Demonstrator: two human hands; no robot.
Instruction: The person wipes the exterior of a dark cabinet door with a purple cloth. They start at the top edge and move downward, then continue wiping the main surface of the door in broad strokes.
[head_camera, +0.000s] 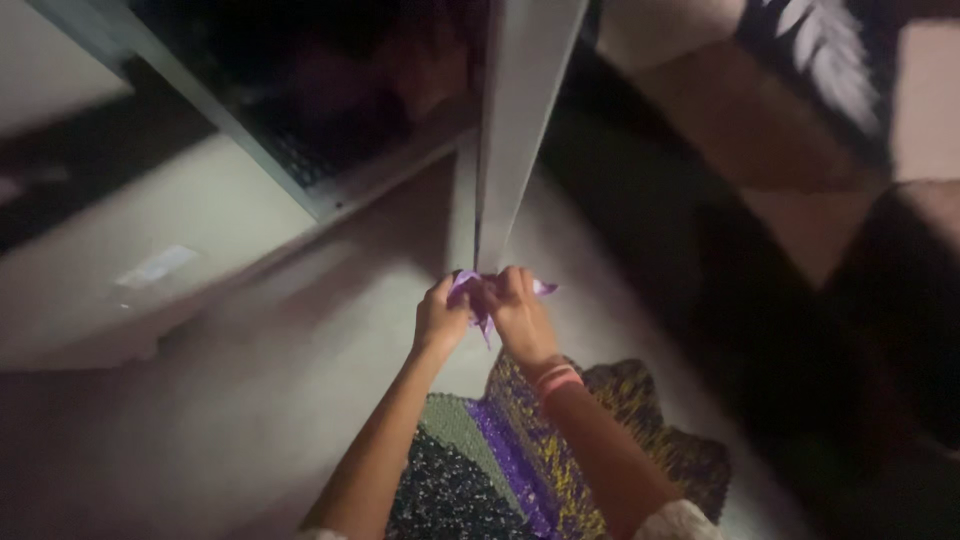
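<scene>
Held bunched between left hand (440, 318) and right hand (518, 312), both closed tight on purple cloth (470, 292). Raised just below pale door edge (520, 130), above patterned mat (520, 460).

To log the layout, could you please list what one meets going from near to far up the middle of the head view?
Patterned rug → pink wristband → right hand on the purple cloth → pale upright panel.

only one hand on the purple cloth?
No: both the left hand and the right hand grip the small purple cloth, bunched between them just below the edge of the open pale door.
</scene>
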